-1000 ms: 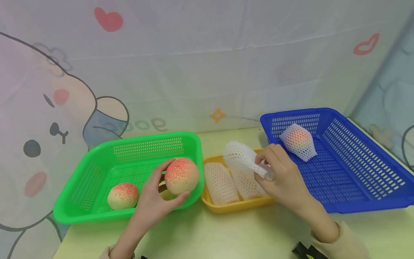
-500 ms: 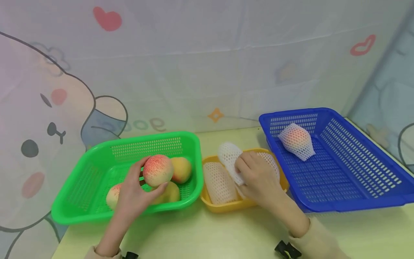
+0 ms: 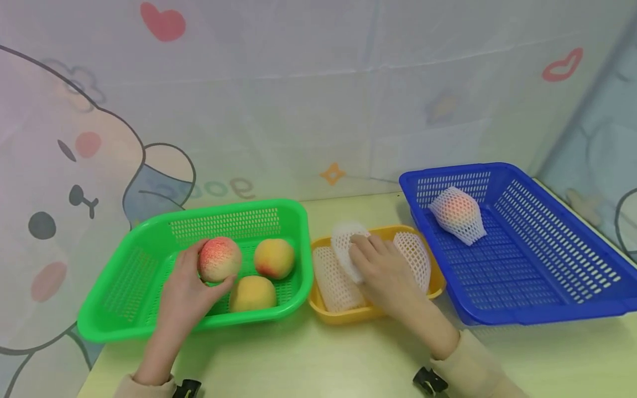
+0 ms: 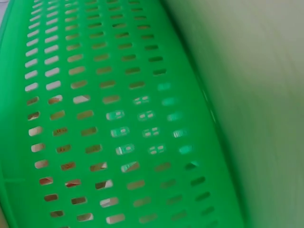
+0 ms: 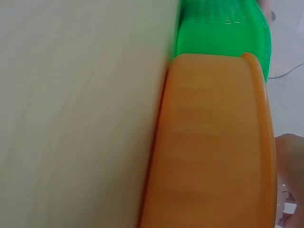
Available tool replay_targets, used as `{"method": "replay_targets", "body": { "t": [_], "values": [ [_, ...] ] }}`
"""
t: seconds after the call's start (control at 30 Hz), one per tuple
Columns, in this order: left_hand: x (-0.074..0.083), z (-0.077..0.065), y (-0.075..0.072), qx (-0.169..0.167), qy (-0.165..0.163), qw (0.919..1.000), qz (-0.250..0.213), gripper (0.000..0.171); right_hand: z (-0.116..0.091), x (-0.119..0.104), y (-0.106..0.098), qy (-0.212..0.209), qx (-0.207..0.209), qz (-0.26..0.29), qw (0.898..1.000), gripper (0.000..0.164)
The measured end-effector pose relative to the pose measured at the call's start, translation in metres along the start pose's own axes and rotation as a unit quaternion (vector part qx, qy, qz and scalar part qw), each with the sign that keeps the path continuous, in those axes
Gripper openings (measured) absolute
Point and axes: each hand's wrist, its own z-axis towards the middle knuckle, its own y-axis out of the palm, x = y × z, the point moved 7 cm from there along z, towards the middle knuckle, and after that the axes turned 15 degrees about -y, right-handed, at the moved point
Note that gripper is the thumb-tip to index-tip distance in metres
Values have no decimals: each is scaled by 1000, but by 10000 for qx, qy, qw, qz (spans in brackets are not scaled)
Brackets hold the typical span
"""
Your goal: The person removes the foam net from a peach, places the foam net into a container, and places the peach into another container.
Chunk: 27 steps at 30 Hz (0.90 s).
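In the head view my left hand grips a pink-and-cream peach between fingers and thumb, over the left half of the green basket. To the right of it in the basket sit two yellow peaches, a red-blushed one and a plainer one. My right hand reaches into the small yellow basket, its fingers bent over a white foam net sleeve. The thumb is hidden underneath. The right wrist view shows part of that hand beyond the orange-looking basket wall.
Other foam net sleeves lie in the yellow basket, one at left and one at right. A blue basket on the right holds a peach in a net. A printed curtain hangs behind the table.
My left hand has carried the peach leftward over the green basket, uncovering the yellow peaches. My right hand has moved left and down, bringing the foam net sleeve into the yellow basket.
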Motion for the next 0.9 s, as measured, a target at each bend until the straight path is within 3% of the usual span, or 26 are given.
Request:
{"method": "replay_targets", "body": {
  "t": [0.1, 0.2, 0.3, 0.5, 0.57, 0.67, 0.9],
  "values": [
    [-3, 2, 2, -130, -143, 9996, 220, 77, -2, -1, 10, 198, -627, 435, 9969, 31],
    [-5, 3, 5, -366, -308, 9978, 460, 77, -5, -2, 20, 542, -1166, 1076, 9858, 41],
    [-6, 3, 8, -573, -436, 9956, 600, 77, -7, -3, 26, 829, -1529, 1694, 9701, 49],
    [-10, 3, 11, -845, -604, 9915, 780, 78, -13, -8, 37, 1191, -2057, 2708, 9328, 38],
    [-10, 3, 12, -915, -626, 9904, 831, 79, -15, -10, 40, 1203, -2204, 2848, 9251, 38],
    [-11, 4, 14, -1008, -641, 9890, 871, 79, -17, -12, 42, 1092, -2334, 2913, 9213, 34],
    [-12, 3, 16, -1166, -606, 9873, 893, 74, -15, -13, 44, 925, -2152, 3384, 9114, 17]
  ]
}}
